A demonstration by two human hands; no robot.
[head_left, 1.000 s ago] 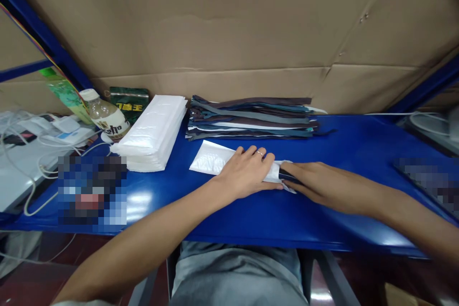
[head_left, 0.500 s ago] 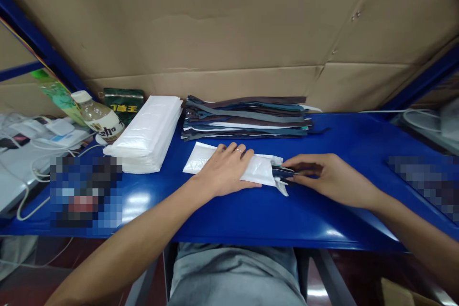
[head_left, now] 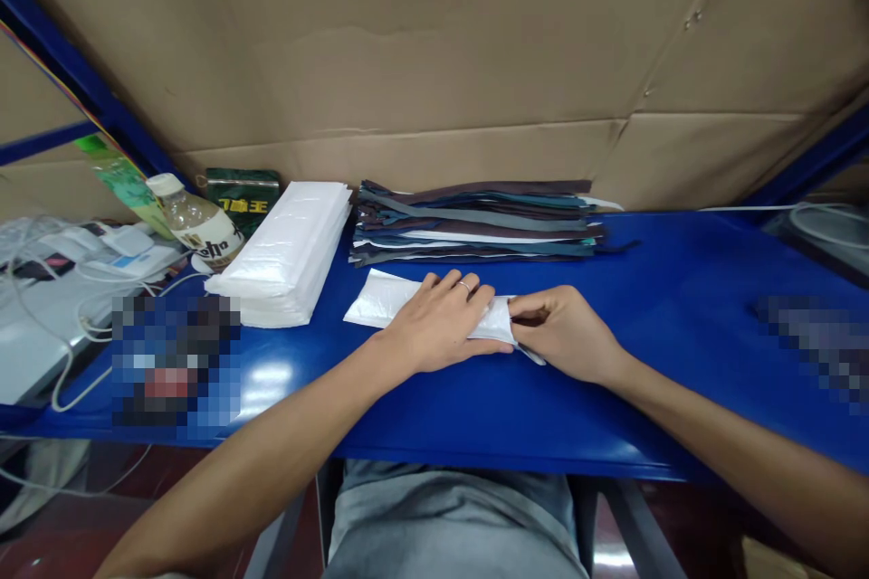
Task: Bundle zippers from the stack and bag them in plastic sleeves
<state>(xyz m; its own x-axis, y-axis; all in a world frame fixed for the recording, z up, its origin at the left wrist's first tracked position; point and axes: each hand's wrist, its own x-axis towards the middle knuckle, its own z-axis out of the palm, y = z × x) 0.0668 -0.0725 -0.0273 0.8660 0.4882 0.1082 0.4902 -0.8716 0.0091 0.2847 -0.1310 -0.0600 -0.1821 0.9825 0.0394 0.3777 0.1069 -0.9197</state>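
Note:
A white padded bubble mailer [head_left: 386, 297] lies crosswise on the blue table, its mouth toward the right. My left hand [head_left: 444, 321], with a ring on one finger, lies over its middle and grips it against the tabletop. My right hand [head_left: 570, 335] is closed at the mailer's mouth, fingertips inside the opening. The dark zippers it pinches are almost wholly hidden by the fingers and the mailer. Under the right fingers a loose white flap sticks out. Behind the mailer lies a pile of dark, grey and blue zippers [head_left: 475, 222].
Left of the zippers stands a stack of white bubble mailers [head_left: 289, 235]. Beyond it are a labelled bottle [head_left: 204, 226], a dark green packet [head_left: 244, 194] and a green bottle [head_left: 122, 176]. White cables and chargers [head_left: 88, 244] crowd the far left. Cardboard [head_left: 434, 45] lines the back.
My right hand has moved left against the mailer's mouth, and the dark zippers that stuck out have gone inside. My left hand still presses on the mailer. The view has shifted slightly.

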